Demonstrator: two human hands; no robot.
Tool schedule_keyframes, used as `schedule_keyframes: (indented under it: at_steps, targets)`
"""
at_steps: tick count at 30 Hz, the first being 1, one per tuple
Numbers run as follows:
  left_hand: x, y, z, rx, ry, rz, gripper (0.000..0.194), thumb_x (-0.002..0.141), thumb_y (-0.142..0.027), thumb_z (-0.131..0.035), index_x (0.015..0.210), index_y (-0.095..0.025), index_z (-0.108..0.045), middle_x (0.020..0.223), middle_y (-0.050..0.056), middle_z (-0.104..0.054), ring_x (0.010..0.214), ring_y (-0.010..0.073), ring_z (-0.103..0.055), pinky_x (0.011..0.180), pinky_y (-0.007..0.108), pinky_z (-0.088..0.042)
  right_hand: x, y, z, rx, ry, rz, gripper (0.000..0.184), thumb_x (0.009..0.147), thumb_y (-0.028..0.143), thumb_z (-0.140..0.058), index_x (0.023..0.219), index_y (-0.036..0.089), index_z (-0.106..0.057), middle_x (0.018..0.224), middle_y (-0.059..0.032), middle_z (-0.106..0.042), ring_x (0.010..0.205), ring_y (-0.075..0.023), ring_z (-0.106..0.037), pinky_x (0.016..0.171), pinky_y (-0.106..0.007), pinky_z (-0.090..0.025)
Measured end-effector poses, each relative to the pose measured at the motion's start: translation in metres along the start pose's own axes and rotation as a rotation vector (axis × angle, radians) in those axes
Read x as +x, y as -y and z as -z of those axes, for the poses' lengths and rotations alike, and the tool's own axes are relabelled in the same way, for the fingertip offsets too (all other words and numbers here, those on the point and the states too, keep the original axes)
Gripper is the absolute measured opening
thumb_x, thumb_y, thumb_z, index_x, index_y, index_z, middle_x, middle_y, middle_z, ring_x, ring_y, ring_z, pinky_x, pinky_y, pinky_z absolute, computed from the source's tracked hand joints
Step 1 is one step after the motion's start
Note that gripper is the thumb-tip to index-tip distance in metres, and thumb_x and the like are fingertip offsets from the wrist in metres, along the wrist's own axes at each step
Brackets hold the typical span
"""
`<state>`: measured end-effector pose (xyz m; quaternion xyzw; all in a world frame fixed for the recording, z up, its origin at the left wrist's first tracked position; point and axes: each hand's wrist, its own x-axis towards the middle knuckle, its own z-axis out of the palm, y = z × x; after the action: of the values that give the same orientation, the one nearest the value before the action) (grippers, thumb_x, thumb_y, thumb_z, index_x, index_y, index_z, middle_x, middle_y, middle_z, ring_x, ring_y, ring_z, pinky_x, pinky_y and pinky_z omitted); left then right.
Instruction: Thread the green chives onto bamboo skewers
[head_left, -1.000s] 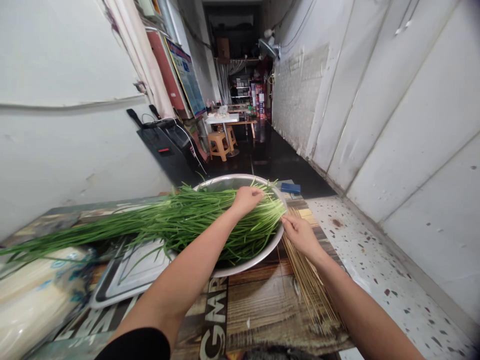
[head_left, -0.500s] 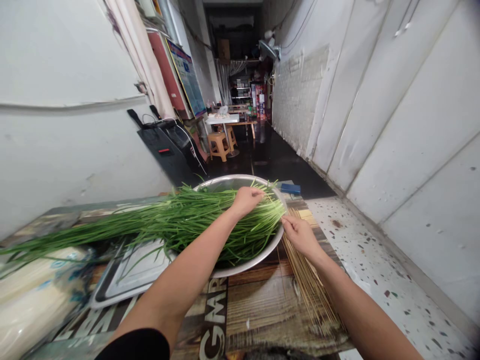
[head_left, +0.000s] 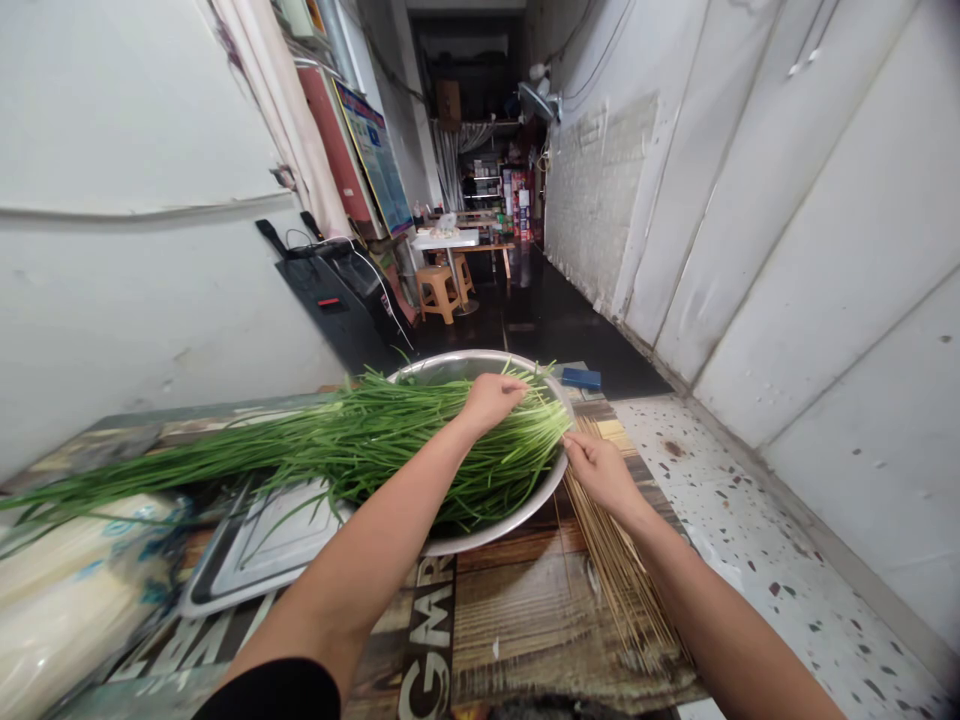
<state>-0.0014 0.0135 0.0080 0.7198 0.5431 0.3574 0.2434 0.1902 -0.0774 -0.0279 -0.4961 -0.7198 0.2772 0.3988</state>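
A long bunch of green chives (head_left: 360, 440) lies across a wide metal basin (head_left: 517, 515), its tips trailing off to the left. My left hand (head_left: 491, 398) rests on the cut ends of the chives with its fingers curled down into them. Just off the basin's right rim, my right hand (head_left: 598, 468) is closed in a pinch at the stalk ends, above a pile of thin bamboo skewers (head_left: 619, 570) on the table.
A grey-rimmed white tray (head_left: 259, 550) sits left of the basin, with plastic-wrapped white packs (head_left: 67, 590) at the far left. The table carries a printed wood-pattern cover (head_left: 495, 620). A blue object (head_left: 581, 377) lies behind the basin. Walls flank a corridor with stools and a table.
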Motion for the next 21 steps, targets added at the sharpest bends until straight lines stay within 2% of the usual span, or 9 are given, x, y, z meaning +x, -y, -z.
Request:
schedule_keyframes:
  at_steps: [16, 21]
  targets:
    - [-0.0002, 0.0020, 0.0009, -0.008, 0.051, -0.024, 0.024, 0.071, -0.021, -0.059, 0.090, -0.016, -0.073, 0.078, 0.003, -0.072, 0.078, 0.0163, -0.066, 0.079, 0.026, -0.049, -0.0005, 0.0002, 0.0003, -0.016, 0.007, 0.004, 0.031, 0.088, 0.032, -0.037, 0.073, 0.017, -0.059, 0.067, -0.0016, -0.061, 0.063, -0.0160, -0.055, 0.063, -0.023, -0.040]
    - [-0.0010, 0.0016, 0.0048, -0.035, 0.109, -0.067, 0.023, 0.072, -0.023, -0.060, 0.090, -0.015, -0.073, 0.087, 0.005, -0.073, 0.082, 0.0170, -0.066, 0.082, 0.027, -0.049, -0.0001, -0.0009, -0.0001, -0.031, 0.005, 0.006, 0.031, 0.088, 0.032, -0.037, 0.073, 0.017, -0.060, 0.065, -0.0014, -0.060, 0.064, -0.0163, -0.056, 0.064, -0.024, -0.041]
